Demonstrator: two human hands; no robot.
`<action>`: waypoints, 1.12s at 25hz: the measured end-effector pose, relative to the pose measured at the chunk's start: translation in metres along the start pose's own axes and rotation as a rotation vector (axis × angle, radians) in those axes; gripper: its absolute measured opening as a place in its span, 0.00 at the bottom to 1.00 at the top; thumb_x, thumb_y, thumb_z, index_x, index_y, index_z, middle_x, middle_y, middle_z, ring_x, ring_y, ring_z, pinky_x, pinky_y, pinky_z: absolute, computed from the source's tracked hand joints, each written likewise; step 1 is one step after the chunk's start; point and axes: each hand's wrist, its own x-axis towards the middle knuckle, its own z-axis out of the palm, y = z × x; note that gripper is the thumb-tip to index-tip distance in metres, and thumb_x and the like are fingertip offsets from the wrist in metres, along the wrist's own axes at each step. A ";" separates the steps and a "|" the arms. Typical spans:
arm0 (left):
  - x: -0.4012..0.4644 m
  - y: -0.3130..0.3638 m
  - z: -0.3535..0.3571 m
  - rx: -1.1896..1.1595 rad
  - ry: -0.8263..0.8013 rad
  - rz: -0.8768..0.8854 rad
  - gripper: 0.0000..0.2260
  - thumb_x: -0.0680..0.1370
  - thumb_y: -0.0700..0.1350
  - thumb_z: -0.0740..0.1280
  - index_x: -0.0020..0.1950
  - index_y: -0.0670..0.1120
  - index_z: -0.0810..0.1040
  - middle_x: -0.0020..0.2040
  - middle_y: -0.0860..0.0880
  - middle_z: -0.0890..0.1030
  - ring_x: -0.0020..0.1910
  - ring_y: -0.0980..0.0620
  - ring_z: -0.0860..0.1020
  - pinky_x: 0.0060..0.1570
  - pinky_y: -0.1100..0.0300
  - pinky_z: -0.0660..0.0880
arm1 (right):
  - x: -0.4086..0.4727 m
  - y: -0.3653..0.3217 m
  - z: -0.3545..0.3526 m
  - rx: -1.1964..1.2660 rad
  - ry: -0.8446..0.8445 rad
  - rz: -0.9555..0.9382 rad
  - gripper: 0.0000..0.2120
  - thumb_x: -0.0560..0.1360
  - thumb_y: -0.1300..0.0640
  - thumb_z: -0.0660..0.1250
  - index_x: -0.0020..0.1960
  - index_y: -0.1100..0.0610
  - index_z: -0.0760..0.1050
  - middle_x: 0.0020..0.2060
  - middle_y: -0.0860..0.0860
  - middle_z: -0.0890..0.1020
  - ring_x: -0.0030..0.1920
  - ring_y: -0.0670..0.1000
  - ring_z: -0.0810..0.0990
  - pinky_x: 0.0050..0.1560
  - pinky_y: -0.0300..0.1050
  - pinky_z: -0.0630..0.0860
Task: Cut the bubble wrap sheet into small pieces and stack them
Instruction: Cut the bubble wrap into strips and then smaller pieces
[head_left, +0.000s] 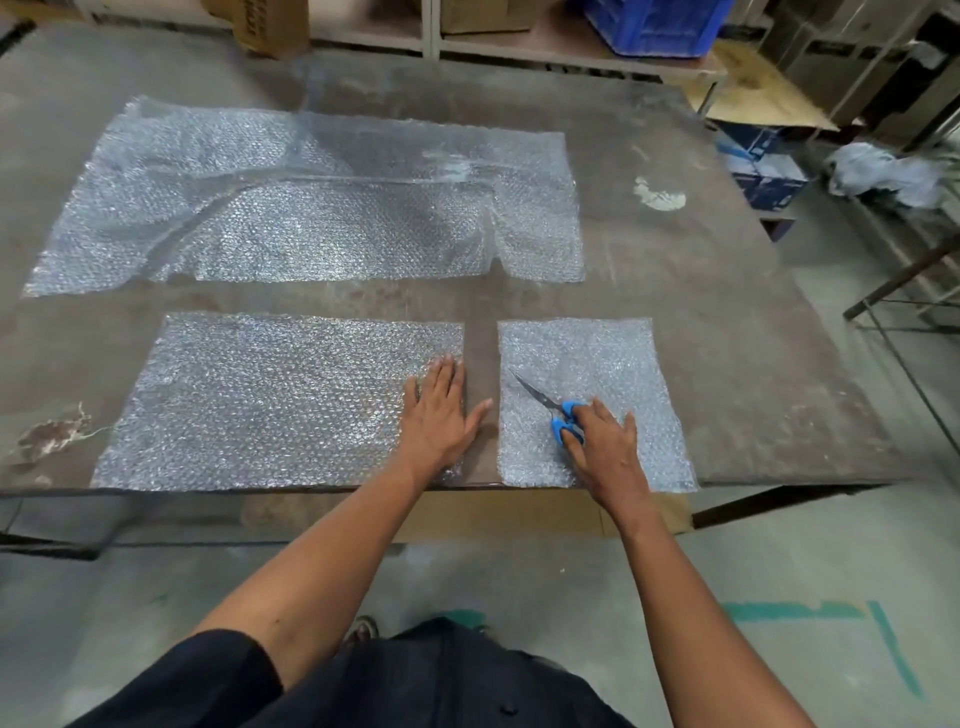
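While three pieces of bubble wrap lie flat on the tabletop (727, 312), the big sheet (311, 208) lies farthest from the person, a mid piece (260, 400) at the near edge on the left, and a small piece (587, 358) just beside it on the right, a bare strip between them. The left hand (439, 415) presses flat, fingers straight, on the mid piece's right edge. The right hand (605, 447) grips blue-handled scissors (550, 410), blades together, lying on the small piece. Beyond the tabletop stand a cardboard box (270, 26) and a blue crate (654, 23); any print on them is too blurred to read.
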 end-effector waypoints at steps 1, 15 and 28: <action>0.002 0.008 0.003 -0.034 0.006 -0.001 0.41 0.81 0.73 0.34 0.86 0.47 0.42 0.86 0.48 0.40 0.85 0.49 0.40 0.82 0.40 0.45 | -0.002 0.005 -0.001 -0.008 0.003 -0.004 0.15 0.85 0.48 0.62 0.69 0.52 0.73 0.71 0.57 0.79 0.82 0.58 0.64 0.82 0.71 0.48; 0.023 0.107 0.016 -0.233 0.016 0.014 0.41 0.82 0.74 0.36 0.87 0.50 0.48 0.87 0.46 0.43 0.85 0.48 0.41 0.82 0.41 0.39 | -0.018 0.053 -0.027 0.035 0.011 0.027 0.15 0.87 0.50 0.59 0.72 0.52 0.70 0.70 0.53 0.79 0.83 0.56 0.63 0.83 0.68 0.47; 0.010 0.177 -0.013 -0.920 -0.103 -0.484 0.38 0.66 0.41 0.86 0.67 0.38 0.67 0.55 0.43 0.81 0.53 0.44 0.82 0.48 0.53 0.83 | -0.043 0.040 -0.046 0.076 0.120 0.125 0.16 0.87 0.46 0.58 0.71 0.50 0.70 0.47 0.44 0.81 0.53 0.50 0.82 0.83 0.64 0.53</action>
